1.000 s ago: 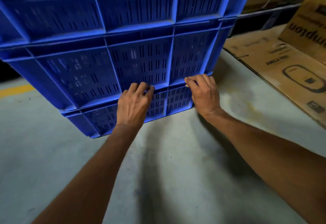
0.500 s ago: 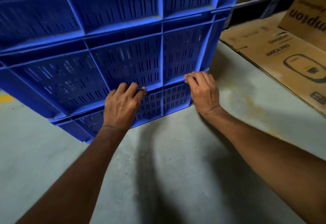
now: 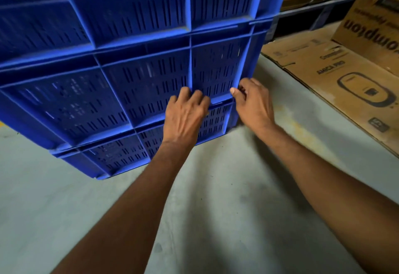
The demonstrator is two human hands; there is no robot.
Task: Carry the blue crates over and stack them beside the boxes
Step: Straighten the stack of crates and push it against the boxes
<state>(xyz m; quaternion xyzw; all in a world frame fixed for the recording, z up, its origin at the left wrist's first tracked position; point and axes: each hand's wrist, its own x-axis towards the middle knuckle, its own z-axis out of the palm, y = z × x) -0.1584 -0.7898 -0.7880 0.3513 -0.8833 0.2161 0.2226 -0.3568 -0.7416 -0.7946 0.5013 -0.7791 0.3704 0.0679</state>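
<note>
Our left hand (image 3: 185, 116) hooks over a low rim of the stacked blue crates (image 3: 129, 79) just ahead; our right hand (image 3: 252, 103) grips that rim's corner, probably to drag the stack toward the boxes (image 3: 345, 83) at its right.

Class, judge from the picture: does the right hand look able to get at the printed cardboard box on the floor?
Probably yes. Only bare floor lies between the right hand, which grips a corner of the blue crates, and the cardboard box; it must let go first.
</note>
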